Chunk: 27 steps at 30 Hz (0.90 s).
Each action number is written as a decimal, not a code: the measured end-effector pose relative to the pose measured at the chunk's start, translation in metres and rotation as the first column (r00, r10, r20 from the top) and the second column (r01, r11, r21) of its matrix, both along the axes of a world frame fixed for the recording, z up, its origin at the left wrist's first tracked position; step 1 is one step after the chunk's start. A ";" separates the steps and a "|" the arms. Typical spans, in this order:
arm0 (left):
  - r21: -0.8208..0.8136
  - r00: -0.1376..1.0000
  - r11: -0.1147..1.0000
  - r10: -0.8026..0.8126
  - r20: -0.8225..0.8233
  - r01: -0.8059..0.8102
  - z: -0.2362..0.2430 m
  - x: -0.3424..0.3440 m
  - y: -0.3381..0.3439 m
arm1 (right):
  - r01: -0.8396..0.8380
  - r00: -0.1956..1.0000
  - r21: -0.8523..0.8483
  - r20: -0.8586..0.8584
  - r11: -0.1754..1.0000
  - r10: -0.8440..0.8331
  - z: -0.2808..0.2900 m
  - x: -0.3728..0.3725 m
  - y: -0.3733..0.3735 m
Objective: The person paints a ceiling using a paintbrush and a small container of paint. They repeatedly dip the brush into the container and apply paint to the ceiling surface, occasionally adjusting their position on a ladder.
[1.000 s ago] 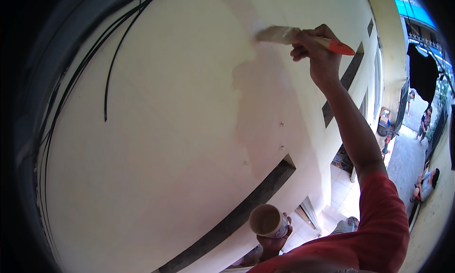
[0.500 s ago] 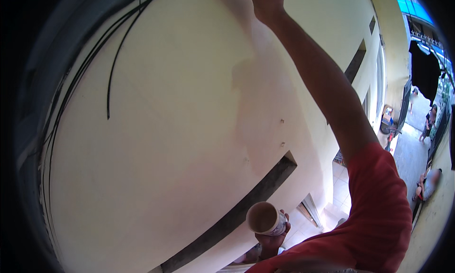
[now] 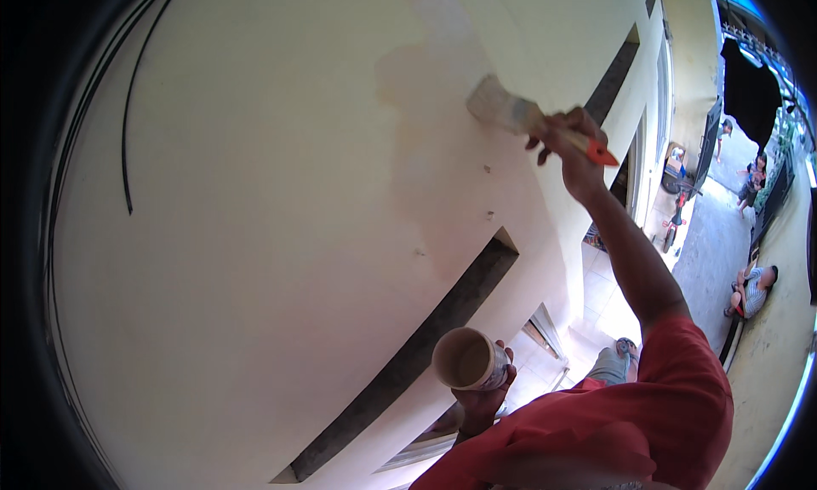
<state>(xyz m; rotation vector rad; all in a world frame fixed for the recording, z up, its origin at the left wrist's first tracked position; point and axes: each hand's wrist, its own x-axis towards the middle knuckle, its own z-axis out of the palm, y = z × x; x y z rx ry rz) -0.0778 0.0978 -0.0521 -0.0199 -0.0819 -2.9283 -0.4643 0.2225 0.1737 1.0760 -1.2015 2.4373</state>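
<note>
Orange-ended paintbrush (image 3: 515, 113) gripped in closed fingers of right hand (image 3: 577, 145); bristles (image 3: 489, 101) over cream wall (image 3: 255, 234), contact unclear, beside darker patch (image 3: 425, 124); left hand (image 3: 482, 403) curled round pale cup (image 3: 494, 368), mouth upward; cup near long dark recess (image 3: 408, 354); black cables (image 3: 125, 149) far left; seated person (image 3: 753, 292) far right.

Shirt (image 3: 587, 413), one: red, plain across the visible cloth, loosely creased over the body; a blurred, darker patch close to the lens. Right sleeve (image 3: 685, 358): short, same red, wide-cut, soft folds, simple hem. Right forearm (image 3: 630, 243): bare, slender. Right hand (image 3: 576, 145): bare. Left hand (image 3: 483, 402): bare, partly hidden. Lower garment (image 3: 608, 367): pale grey — small portion visible. Footwear (image 3: 625, 347): darkish — too small to tell its kind.
</note>
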 end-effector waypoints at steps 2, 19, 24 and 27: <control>0.000 1.000 1.000 -0.010 0.022 0.009 0.000 0.000 0.002 | -0.026 0.994 0.053 0.110 0.998 0.020 -0.038 0.018 0.007; -0.033 1.000 0.999 -0.018 0.006 0.018 0.005 -0.007 0.009 | 0.068 0.990 0.157 -0.134 0.985 -0.047 0.176 -0.024 0.029; -0.022 1.000 1.000 -0.002 0.017 0.002 -0.001 -0.002 0.009 | -0.086 0.930 -0.164 -0.366 0.983 0.020 0.289 -0.024 0.026; -0.025 0.999 1.000 -0.008 -0.046 0.007 -0.001 -0.005 0.010 | -0.093 0.933 -0.292 -0.359 0.952 -0.019 0.282 -0.020 0.031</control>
